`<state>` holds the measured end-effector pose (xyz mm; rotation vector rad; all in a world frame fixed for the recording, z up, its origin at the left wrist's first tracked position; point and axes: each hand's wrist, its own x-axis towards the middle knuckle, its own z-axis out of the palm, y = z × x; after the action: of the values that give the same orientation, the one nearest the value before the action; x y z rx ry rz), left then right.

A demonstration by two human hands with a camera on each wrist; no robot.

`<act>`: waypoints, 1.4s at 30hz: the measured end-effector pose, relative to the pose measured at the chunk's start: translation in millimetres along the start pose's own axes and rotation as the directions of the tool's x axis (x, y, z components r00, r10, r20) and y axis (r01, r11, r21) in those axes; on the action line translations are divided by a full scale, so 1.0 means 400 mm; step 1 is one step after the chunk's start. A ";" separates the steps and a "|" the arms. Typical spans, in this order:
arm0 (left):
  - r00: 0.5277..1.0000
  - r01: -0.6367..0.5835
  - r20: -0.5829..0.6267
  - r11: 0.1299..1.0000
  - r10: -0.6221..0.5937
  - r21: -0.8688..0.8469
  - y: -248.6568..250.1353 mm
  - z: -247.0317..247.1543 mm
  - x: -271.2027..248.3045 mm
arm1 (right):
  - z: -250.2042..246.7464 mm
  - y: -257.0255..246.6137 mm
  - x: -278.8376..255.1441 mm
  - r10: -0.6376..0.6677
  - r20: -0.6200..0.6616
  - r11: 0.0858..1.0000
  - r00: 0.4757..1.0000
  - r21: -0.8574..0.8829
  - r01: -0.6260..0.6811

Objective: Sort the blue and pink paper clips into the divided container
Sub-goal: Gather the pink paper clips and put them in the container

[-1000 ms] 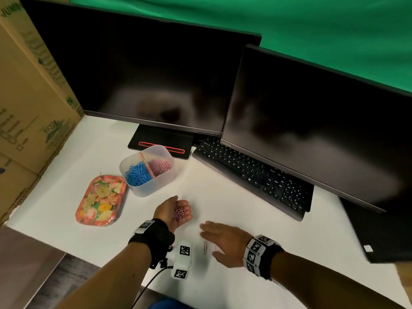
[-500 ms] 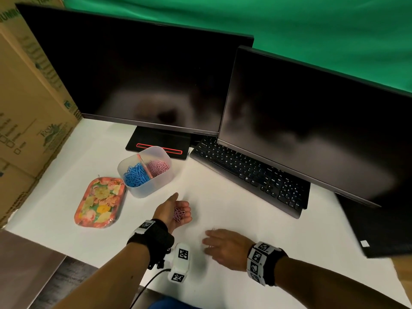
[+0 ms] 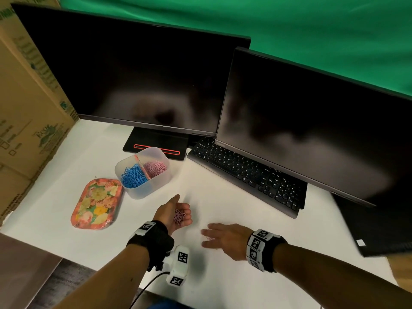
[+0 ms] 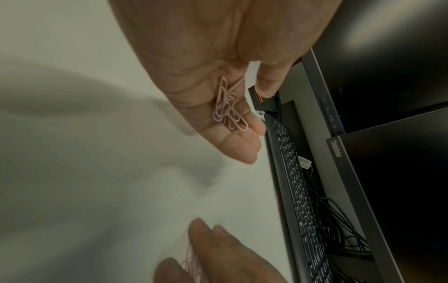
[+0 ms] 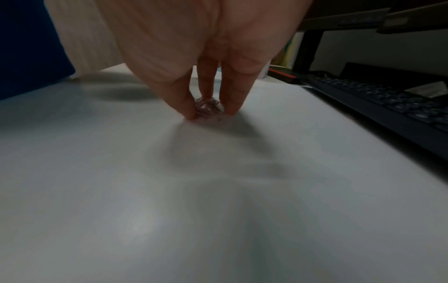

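The sorting looks nearly finished: the divided container (image 3: 142,172) on the tabletop (image 3: 223,197) already holds a heap of blue paper clips (image 3: 133,176) in its left compartment and a heap of pink paper clips (image 3: 156,168) in its right one, with the divider between them. What is left, as far as shows, is a small bunch of pink clips (image 3: 179,216) lying in the cupped, upturned left hand (image 3: 176,211), and a last few loose pink clips (image 5: 208,108) on the tabletop under the right hand (image 3: 225,238), whose fingertips (image 5: 190,113) close in around them; the blur makes it hard to say whether they are lifted yet. No blue clips show outside the container. The way from both hands to the container is open white surface; the floral tray (image 3: 97,204) lies just left of it, the keyboard (image 3: 247,175) well to the right, and the near table edge sits close behind the wrists.
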<state>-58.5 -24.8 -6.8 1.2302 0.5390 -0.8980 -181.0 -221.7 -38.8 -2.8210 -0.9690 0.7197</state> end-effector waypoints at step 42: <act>0.997 -0.064 0.018 0.922 0.076 -0.382 0.168 0.020 -0.029 | -0.421 0.006 0.136 0.661 -0.402 0.634 0.633 0.750 -0.186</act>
<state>-10.9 -24.3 42.5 0.8733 0.6078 -0.7099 -65.7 -177.6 88.0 -2.3213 0.1588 -0.0087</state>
